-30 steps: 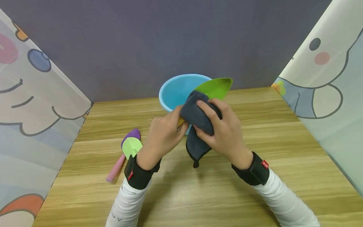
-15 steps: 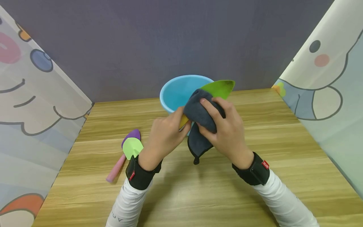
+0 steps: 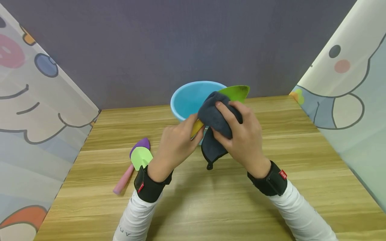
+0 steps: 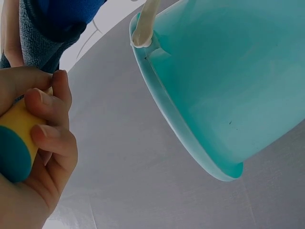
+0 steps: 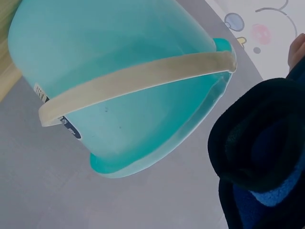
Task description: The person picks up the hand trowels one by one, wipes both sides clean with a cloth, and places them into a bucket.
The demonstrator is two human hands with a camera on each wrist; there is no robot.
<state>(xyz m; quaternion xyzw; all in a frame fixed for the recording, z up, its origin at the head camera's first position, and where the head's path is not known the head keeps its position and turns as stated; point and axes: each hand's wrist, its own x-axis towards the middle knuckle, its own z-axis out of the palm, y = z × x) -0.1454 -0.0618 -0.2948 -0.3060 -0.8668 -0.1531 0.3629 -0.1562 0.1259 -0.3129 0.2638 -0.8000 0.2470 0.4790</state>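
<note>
In the head view my left hand point(image 3: 178, 142) grips the yellow handle point(image 3: 197, 128) of a hand trowel, its green blade point(image 3: 239, 91) pointing up and right. The left wrist view shows the handle's teal end point(image 4: 13, 153) beside my curled fingers. My right hand point(image 3: 245, 139) holds a dark grey-blue cloth point(image 3: 212, 113) wrapped over the trowel's middle, hiding where blade meets handle. One corner of the cloth, with a small loop, hangs below. Dark folds of this cloth point(image 5: 257, 133) fill the right side of the right wrist view.
Behind the hands stands a light blue bucket point(image 3: 188, 98), partly covered by them; its pale carrying handle point(image 5: 138, 81) shows in the right wrist view. Left on the wooden table point(image 3: 211, 207) lie a purple blade point(image 3: 144, 143), a light green blade point(image 3: 140, 156) and a pink handle point(image 3: 123, 180).
Both hands have shifted slightly right with the trowel. The cloth has moved along it towards the blade's tip, so more yellow handle and less green blade show.
</note>
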